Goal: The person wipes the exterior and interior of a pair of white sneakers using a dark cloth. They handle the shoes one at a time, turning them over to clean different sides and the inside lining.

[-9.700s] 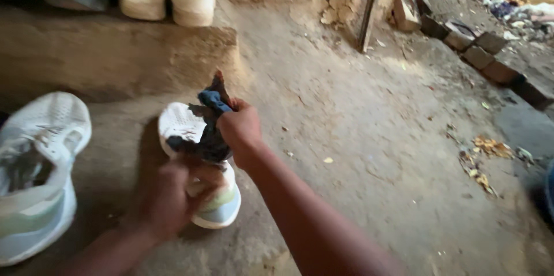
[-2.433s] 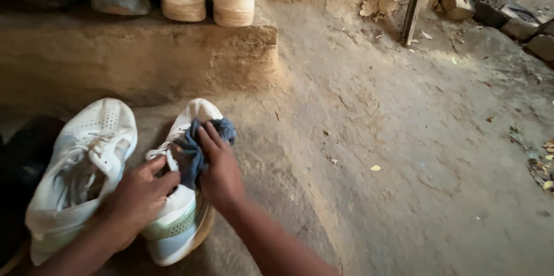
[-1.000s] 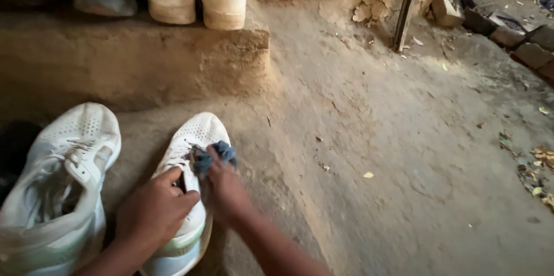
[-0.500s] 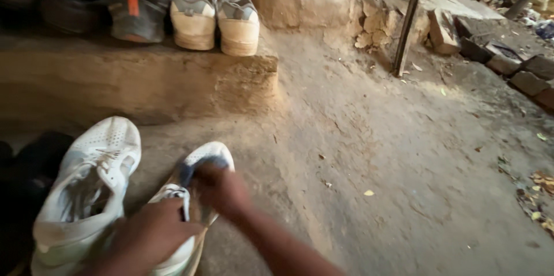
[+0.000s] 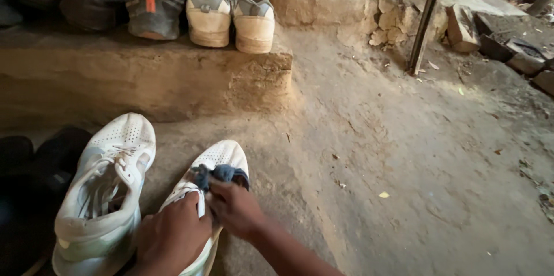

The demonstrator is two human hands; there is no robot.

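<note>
Earthen step (image 5: 144,74): well ahead of both hands, running left to right; it bears a row of shoes, among them a beige pair (image 5: 231,13) and a dark shoe with an orange stripe (image 5: 151,8).
Left white sneaker (image 5: 107,186): just left of the left hand, apart from it, toe pointing away; its opening shows only loose laces.
Held white sneaker (image 5: 222,158): under both hands, long axis running away from the person and a little right; the toe lies just beyond the fingers, the heel hidden beneath the left hand.
Left hand (image 5: 173,238): fingers closed over the sneaker's rear upper, gripping it near the laces.
Right hand (image 5: 234,209): nearer the toe, fingers bunched tight around the cloth, pressing it on the upper.
Blue cloth (image 5: 222,173): just ahead of the right fingertips, crumpled, touching the sneaker behind its perforated toe.
Shoe opening: covered by the hands; contents cannot be told.
</note>
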